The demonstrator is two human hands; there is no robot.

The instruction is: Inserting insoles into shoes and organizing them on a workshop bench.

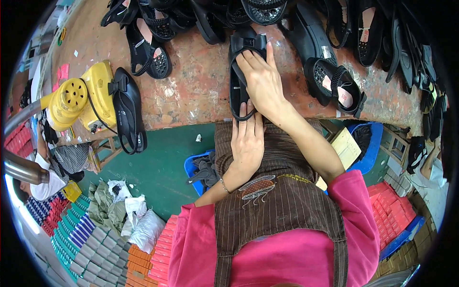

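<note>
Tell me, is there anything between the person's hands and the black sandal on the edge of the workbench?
Nothing visible is. The right hand lies flat on top of the black sandal, pressing it onto the workbench. The left hand touches its heel end from below the bench edge. Other sandals lie apart from it.

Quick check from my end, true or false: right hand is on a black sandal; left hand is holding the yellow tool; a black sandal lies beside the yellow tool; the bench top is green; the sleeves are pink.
1. The right hand rests on a black sandal. True.
2. The left hand holds the yellow tool. False: it is at the sandal's near end, at the bench edge, far from the tool.
3. Another black sandal lies beside the yellow tool. True.
4. The bench top is green. False: it is worn reddish brown; the floor below is green.
5. The sleeves are pink. True.
</note>
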